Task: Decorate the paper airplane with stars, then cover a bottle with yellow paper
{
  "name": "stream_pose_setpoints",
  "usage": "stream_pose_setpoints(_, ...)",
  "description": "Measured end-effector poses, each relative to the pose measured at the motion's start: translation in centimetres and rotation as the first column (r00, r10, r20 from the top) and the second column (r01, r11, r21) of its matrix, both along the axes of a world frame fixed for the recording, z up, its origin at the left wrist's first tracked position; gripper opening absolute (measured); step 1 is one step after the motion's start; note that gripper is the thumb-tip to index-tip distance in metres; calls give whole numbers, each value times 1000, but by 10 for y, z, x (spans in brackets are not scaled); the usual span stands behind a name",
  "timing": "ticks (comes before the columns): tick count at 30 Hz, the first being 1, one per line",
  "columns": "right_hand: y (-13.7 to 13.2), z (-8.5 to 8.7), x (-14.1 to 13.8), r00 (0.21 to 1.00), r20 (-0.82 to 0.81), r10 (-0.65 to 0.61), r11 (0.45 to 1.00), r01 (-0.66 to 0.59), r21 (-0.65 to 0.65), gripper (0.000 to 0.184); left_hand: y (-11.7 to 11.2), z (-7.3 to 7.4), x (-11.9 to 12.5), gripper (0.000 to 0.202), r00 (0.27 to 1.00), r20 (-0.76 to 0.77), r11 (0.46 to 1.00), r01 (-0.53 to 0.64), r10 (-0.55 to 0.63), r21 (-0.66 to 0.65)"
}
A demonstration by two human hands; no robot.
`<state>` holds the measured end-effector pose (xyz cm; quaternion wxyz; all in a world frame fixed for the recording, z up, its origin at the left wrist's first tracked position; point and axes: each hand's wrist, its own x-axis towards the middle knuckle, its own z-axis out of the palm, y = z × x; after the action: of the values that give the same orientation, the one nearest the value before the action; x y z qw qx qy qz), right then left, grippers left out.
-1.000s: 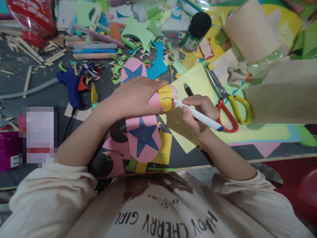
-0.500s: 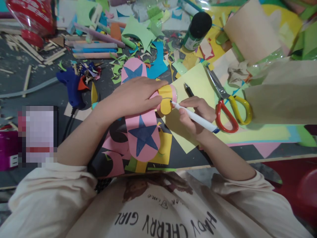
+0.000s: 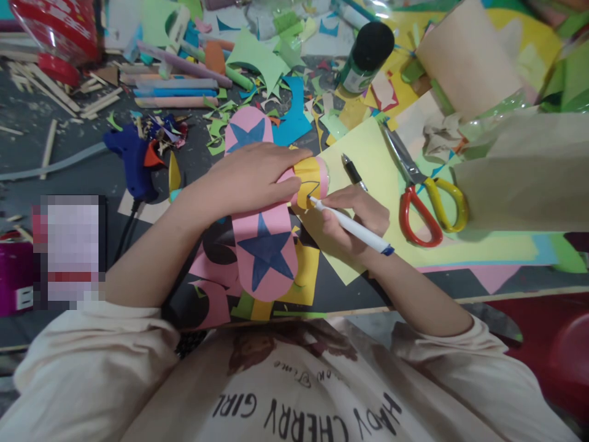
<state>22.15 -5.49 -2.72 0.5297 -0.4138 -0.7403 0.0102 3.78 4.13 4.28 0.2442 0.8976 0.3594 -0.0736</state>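
Note:
My left hand is closed around a pink paper craft with blue stars, holding its rolled pink and yellow end steady. A black line runs across the yellow band. My right hand grips a white marker, its tip touching the yellow band. Both hands rest over a pale yellow paper sheet on the dark table.
Red and yellow scissors and a black pen lie right of my hands. A blue glue gun sits to the left. A green bottle, a brown paper roll, coloured sticks and paper scraps lie behind.
My right hand and the marker have moved left and down along the yellow band, and the black line there has grown. My left hand has stayed put.

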Motion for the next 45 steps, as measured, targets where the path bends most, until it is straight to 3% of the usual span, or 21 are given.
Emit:
stream_pose_setpoints(14,-1,-10,-3,998,-10,64,998,-64,-7,6,0,0,0,63,1000,2,1000,-9,9,-6)
stream_pose_setpoints(19,3,-3,-3,981,-189,48,994,-29,101,8,0,2,2,64,1000,-15,1000,-5,5,-4)
stream_pose_setpoints(24,1,4,1,987,-115,-111,993,105,-63,12,-2,2,3,65,1000,-10,1000,6,-6,-1)
stream_pose_setpoints(32,0,6,4,990,-142,-6,988,-15,-151,11,-3,-1,2,69,1000,9,1000,28,-28,-1)
stream_pose_setpoints(45,-2,7,6,996,-63,-57,973,41,-228,14,-4,-2,3,68,1000,0,1000,-19,19,-17)
